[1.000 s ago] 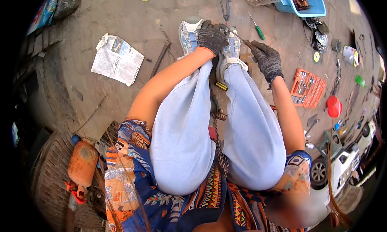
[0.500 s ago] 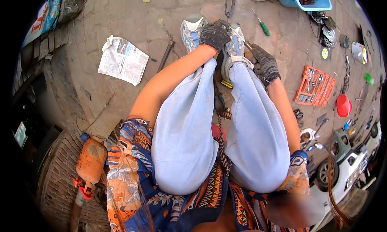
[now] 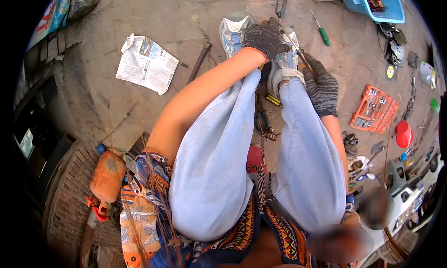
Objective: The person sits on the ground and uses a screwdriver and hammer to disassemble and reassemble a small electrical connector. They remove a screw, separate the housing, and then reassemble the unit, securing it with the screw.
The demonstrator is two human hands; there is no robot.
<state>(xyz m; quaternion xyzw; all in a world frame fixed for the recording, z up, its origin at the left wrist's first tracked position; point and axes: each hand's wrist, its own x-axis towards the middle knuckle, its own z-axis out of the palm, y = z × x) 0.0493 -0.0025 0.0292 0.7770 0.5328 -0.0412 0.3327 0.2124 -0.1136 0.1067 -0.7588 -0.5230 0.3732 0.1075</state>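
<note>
My left hand (image 3: 265,39), in a dark grey knit glove with an orange cuff, is over the gap between my shoes (image 3: 235,35). Its fingers are bent around something dark that the glove hides. My right hand (image 3: 321,88), gloved alike, is beside the right shoe. It closes on the brown handle of a slim metal-shafted tool, apparently a screwdriver (image 3: 301,54). The shaft slants up-left across the shoe's toe toward my left fingertips; its end is hard to make out. Just beyond is the hinge end of long dark metal tongs or pliers (image 3: 281,9).
A green-handled screwdriver (image 3: 324,36) and an orange socket set (image 3: 374,108) lie to the right. Further out are a blue basin (image 3: 390,7) and a red bowl (image 3: 404,134). Newspaper (image 3: 146,65) and a metal bar (image 3: 199,63) lie left. A braided rope (image 3: 261,175) hangs between my knees.
The whole view has shifted, so the floor things appear farther right. My left hand has moved slightly forward and right, its fingers straighter. My right hand still grips the tool, its back turned more upward.
</note>
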